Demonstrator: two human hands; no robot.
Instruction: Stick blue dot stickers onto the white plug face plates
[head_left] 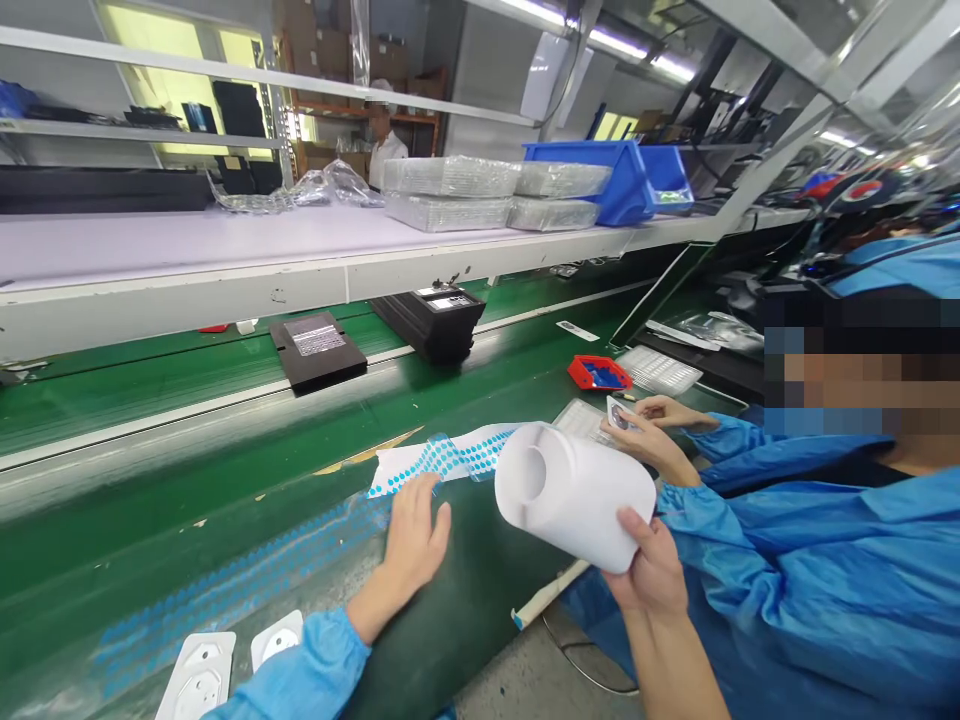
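My right hand (651, 568) grips a thick white roll (592, 500) from below and the side, its hollow core turned towards the left. From the roll's left side a white strip with blue dots (442, 458) lies over the green bench (469, 560). My left hand (417, 532) is palm down at the strip's near end, thumb apart and fingers stretched out; whether the fingertips touch the strip, I cannot tell. A transparent band of paler blue dots (247, 590) runs along the bench to the lower left. Beside my left sleeve lie white cards with round cutouts (201, 678).
A co-worker in a blue gown (810, 560) sits close on the right, hands (652, 435) holding a small card. Near them stands a red tray (598, 374) of blue pieces. Black boxes (319, 350) lie further back, below a white shelf (285, 250) with wrapped trays.
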